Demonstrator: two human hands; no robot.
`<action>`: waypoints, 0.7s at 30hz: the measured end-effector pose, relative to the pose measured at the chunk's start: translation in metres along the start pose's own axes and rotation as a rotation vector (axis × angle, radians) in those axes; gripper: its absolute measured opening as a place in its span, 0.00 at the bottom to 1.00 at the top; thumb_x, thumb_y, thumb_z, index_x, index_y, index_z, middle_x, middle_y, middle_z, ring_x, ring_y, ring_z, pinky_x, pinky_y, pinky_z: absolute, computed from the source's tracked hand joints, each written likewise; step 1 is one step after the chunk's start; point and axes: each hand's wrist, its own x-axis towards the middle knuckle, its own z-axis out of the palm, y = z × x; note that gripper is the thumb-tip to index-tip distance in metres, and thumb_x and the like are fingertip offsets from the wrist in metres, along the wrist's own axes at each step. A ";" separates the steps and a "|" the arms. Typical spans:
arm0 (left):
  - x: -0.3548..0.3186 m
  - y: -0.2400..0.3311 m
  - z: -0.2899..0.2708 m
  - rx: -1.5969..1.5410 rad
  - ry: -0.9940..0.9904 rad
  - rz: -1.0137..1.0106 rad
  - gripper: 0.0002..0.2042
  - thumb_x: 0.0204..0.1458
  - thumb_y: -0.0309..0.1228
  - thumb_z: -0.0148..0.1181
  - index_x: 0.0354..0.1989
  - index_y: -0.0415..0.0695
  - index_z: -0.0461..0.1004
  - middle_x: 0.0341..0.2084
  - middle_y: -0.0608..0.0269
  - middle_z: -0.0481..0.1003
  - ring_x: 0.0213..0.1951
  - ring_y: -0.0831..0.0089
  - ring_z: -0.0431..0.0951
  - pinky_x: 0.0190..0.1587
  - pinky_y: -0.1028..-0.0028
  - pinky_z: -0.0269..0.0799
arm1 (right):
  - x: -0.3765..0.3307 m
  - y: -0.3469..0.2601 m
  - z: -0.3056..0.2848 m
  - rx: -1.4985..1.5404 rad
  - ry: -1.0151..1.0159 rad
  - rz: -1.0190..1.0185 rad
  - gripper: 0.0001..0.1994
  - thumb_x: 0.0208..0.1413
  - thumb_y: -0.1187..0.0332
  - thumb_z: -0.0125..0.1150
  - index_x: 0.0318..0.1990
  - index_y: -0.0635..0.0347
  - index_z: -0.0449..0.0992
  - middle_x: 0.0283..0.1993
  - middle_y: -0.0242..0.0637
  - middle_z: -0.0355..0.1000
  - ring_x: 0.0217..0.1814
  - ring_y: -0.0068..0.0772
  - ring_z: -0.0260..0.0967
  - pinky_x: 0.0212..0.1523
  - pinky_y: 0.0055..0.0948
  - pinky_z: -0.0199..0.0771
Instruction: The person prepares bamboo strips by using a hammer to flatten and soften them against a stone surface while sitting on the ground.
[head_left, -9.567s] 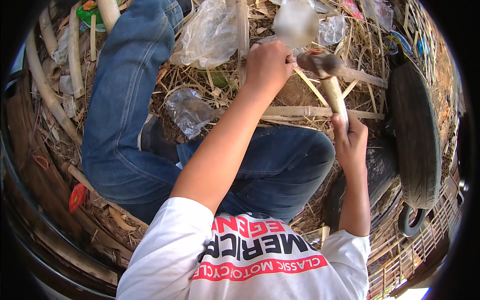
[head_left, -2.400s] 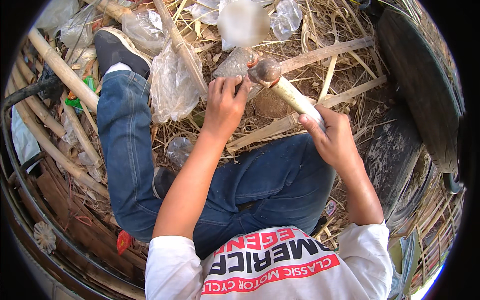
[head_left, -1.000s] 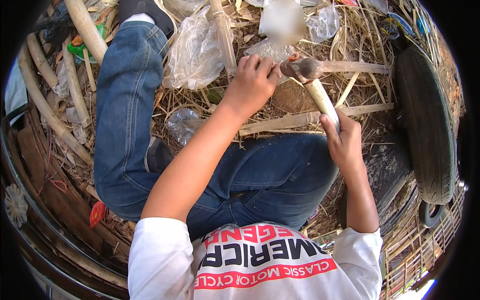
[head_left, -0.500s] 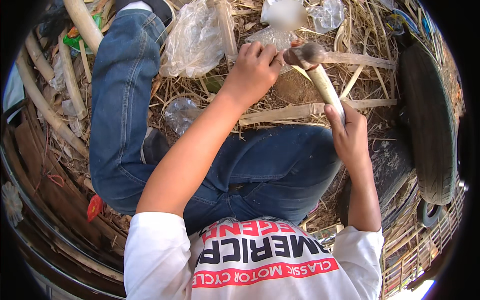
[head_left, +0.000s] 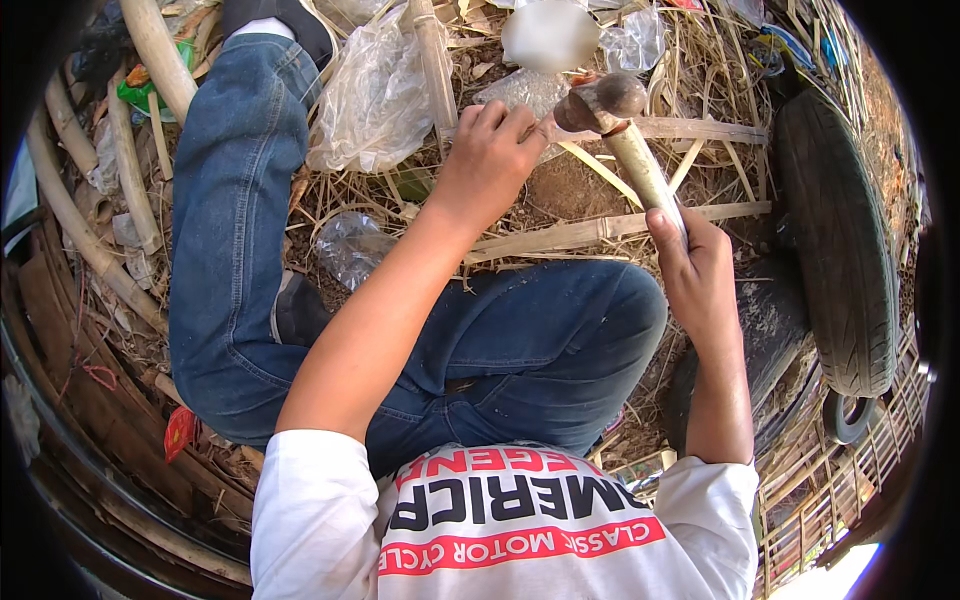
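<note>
Head view: your right hand [head_left: 700, 265] is gripping the hammer [head_left: 625, 140] handle, fingers curled shut around it. Your left hand [head_left: 487, 160] is pinching a bamboo strip [head_left: 690, 128] just left of the hammer head, far above your knees.

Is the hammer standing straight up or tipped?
Tipped. The hammer slants from the right hand up-left, its head beside the left hand.

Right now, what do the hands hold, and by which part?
The right hand grips the lower end of a pale wooden-handled hammer with a dark metal head. The left hand pinches a thin pale bamboo strip beside the hammer head.
</note>
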 end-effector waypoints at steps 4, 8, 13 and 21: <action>-0.002 -0.002 0.000 0.020 -0.010 0.024 0.07 0.49 0.30 0.65 0.34 0.42 0.78 0.35 0.65 0.72 0.41 0.65 0.71 0.45 0.64 0.66 | 0.001 0.000 0.004 -0.017 0.005 -0.005 0.22 0.62 0.55 0.60 0.28 0.70 0.73 0.16 0.40 0.61 0.20 0.26 0.54 0.23 0.34 0.60; -0.001 -0.002 -0.001 0.040 -0.016 0.046 0.06 0.49 0.29 0.63 0.34 0.42 0.78 0.35 0.66 0.72 0.40 0.66 0.70 0.45 0.65 0.66 | -0.002 0.002 0.007 0.000 0.018 0.005 0.22 0.62 0.55 0.60 0.30 0.71 0.74 0.16 0.42 0.62 0.20 0.28 0.55 0.24 0.35 0.61; -0.002 -0.002 0.000 0.041 -0.014 0.056 0.07 0.48 0.28 0.62 0.35 0.42 0.78 0.35 0.66 0.71 0.39 0.66 0.69 0.44 0.66 0.66 | -0.002 0.003 0.011 -0.006 -0.006 0.024 0.21 0.62 0.55 0.59 0.33 0.71 0.75 0.17 0.44 0.63 0.20 0.30 0.57 0.25 0.35 0.62; -0.004 -0.004 -0.001 0.065 -0.016 0.054 0.10 0.46 0.27 0.61 0.38 0.42 0.79 0.36 0.66 0.71 0.40 0.65 0.69 0.44 0.65 0.66 | -0.008 -0.003 0.011 0.096 0.024 0.017 0.22 0.64 0.55 0.58 0.33 0.71 0.74 0.17 0.44 0.62 0.22 0.26 0.57 0.25 0.33 0.62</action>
